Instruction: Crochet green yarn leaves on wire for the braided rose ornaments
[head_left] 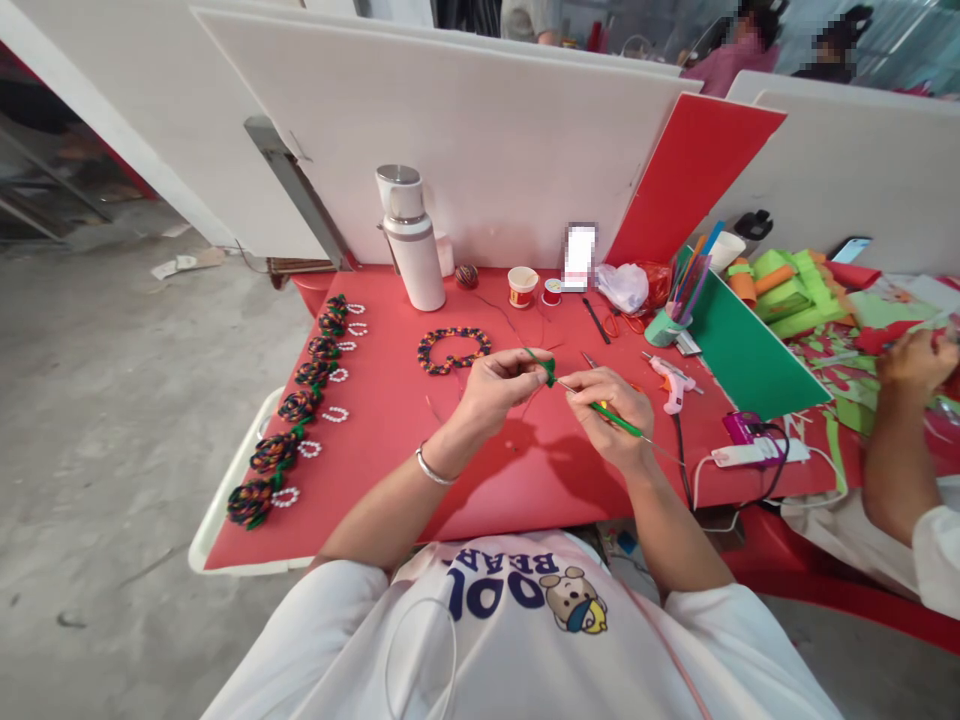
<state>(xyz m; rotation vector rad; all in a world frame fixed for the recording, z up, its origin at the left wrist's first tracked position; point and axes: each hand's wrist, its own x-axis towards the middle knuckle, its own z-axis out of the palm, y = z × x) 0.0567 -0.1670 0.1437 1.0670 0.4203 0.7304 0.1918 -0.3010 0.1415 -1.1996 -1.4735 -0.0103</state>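
My left hand (504,385), with a silver bangle at the wrist, pinches a small piece of green crochet (550,371) above the red tabletop. A crochet hook (616,418) with a green handle is held in my right hand (611,405), its tip at the green piece. Behind my left hand lies a ring of multicoloured crochet (454,350). Along the left edge runs a row of multicoloured yarn flowers (275,453), with small loops of white beads (310,450) beside them.
A white thermos (415,250), a ball of yarn (466,276), a paper cup (523,288) and a thread spool (552,292) stand at the back. To the right are a pink glue gun (673,382), a pen cup (666,328) and a power strip (759,453). A co-worker's hand (919,360) is at far right.
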